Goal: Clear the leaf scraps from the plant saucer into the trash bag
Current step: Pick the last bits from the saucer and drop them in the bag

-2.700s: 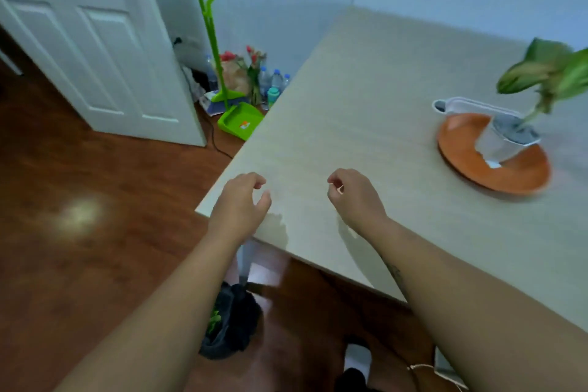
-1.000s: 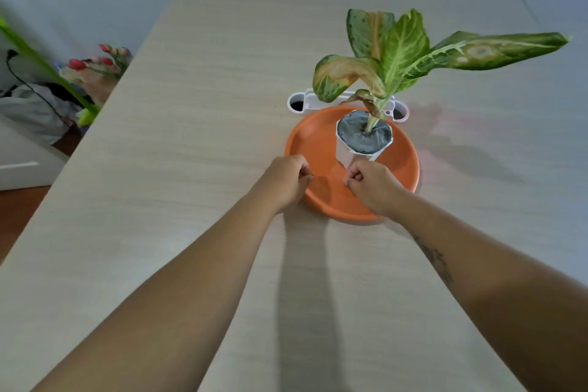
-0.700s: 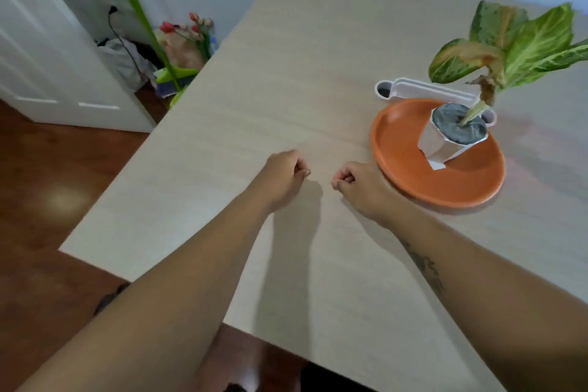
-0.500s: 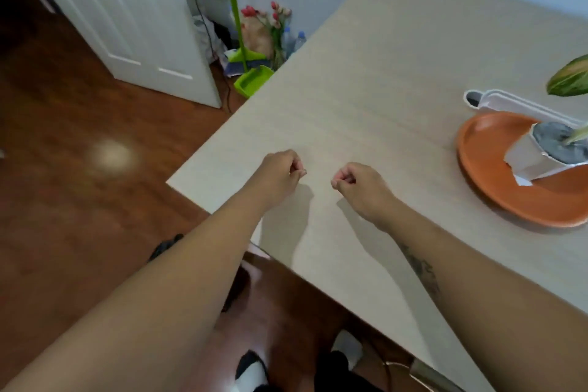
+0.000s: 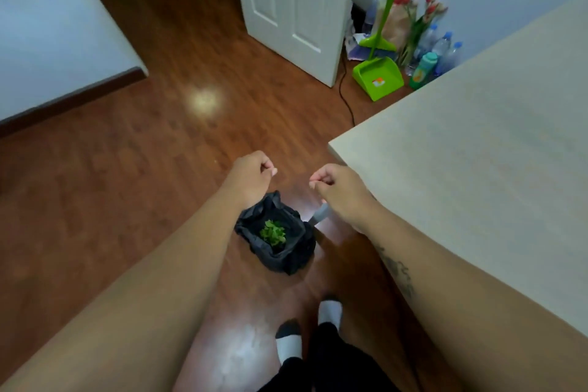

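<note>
A black trash bag (image 5: 288, 264) stands open on the wooden floor by the table's corner, with green leaf scraps (image 5: 272, 232) inside. My left hand (image 5: 251, 178) hovers just above and behind the bag's far rim, fingers pinched together. My right hand (image 5: 337, 188) is level with it, a little to the right, beside the table edge, also pinched. Nothing green shows between the fingers of either hand. The plant saucer is out of view.
The beige table (image 5: 477, 153) fills the right side, its corner near my right hand. A grey table leg (image 5: 318, 216) stands next to the bag. A green dustpan (image 5: 378, 79), bottles (image 5: 442, 48) and a white door (image 5: 296, 3) lie beyond. My feet (image 5: 329, 312) are below the bag.
Both hands pinched at the saucer, then moved left off the table with fingers still closed. They are now over the floor above the bag, and the saucer has left the view.
</note>
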{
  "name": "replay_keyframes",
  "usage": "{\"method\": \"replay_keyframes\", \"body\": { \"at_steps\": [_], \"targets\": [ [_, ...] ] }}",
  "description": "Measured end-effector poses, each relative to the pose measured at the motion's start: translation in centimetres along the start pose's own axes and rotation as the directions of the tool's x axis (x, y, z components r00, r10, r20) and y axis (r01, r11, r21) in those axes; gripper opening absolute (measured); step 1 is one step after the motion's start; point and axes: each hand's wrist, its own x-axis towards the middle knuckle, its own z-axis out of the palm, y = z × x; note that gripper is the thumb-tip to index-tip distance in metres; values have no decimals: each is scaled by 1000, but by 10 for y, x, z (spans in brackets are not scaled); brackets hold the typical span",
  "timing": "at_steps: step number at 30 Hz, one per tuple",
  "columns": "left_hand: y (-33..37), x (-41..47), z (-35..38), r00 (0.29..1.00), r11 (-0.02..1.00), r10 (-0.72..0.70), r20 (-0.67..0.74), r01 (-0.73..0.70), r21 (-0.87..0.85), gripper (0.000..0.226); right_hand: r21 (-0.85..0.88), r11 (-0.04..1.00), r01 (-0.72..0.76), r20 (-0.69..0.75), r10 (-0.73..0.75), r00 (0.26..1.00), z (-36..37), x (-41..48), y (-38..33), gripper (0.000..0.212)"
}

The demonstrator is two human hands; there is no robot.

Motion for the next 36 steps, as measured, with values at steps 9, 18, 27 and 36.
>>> {"method": "replay_keyframes", "body": {
  "at_steps": [9, 18, 27, 36],
  "targets": [
    [-109, 23, 68, 960, 960, -279, 24, 279, -30, 14, -102, 983, -155, 174, 171, 970, 93, 76, 72, 14],
    [-178, 67, 147, 925, 914, -370, 84, 378, -148, 18, -140, 965, -223, 243, 252, 937, 176, 139, 148, 21],
    [-194, 85, 150, 925, 910, -372, 81, 381, -162, 8, -170, 960, -221, 229, 257, 939, 185, 157, 159, 15],
    [-144, 57, 82, 975, 973, -221, -9, 219, -76, 9, -142, 983, -119, 215, 148, 965, 136, 126, 92, 7]
  ]
}}
